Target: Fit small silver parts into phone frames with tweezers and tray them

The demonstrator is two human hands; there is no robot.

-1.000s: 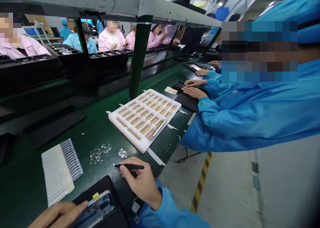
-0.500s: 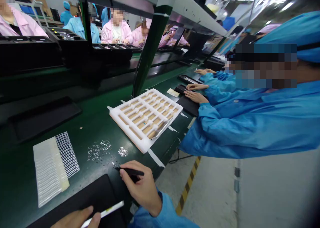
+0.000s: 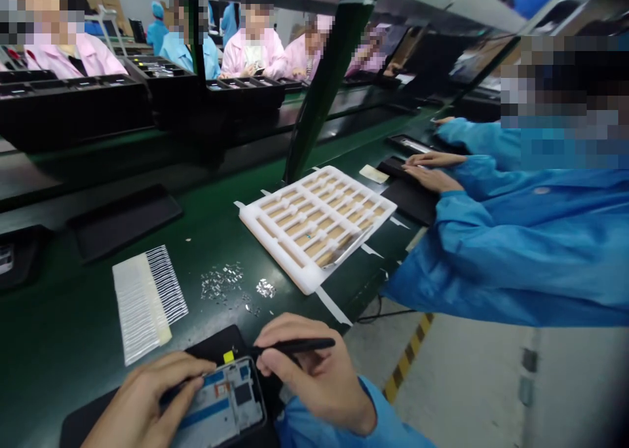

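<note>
My left hand (image 3: 152, 392) grips an opened phone body (image 3: 211, 412) by its left side, thumb and fingers closed on the edge. The phone's inside faces up, showing grey metal and blue strips, and a yellow tab (image 3: 228, 356) sticks out at its top edge. Under it lies a black pad (image 3: 88, 422). My right hand (image 3: 319, 373) pinches black tweezers (image 3: 307, 345), whose tips point left beside the phone's upper corner. Whether the tips hold a piece is too small to tell. Beyond are a pile of small shiny pieces (image 3: 266, 287) and a looser scatter of pieces (image 3: 221, 283).
A white foam tray (image 3: 275, 253) with slots is taped to the green bench. A sheet of thin strips (image 3: 137, 310) lies left, before a dark tray (image 3: 125, 222). At right sits a co-worker in a blue sleeve (image 3: 472, 219). A green post (image 3: 324, 74) rises behind.
My left hand has tilted the phone from edge-on to face up over the pad. My right hand has brought the tweezers from the small shiny pieces to the phone. The view has shifted left.
</note>
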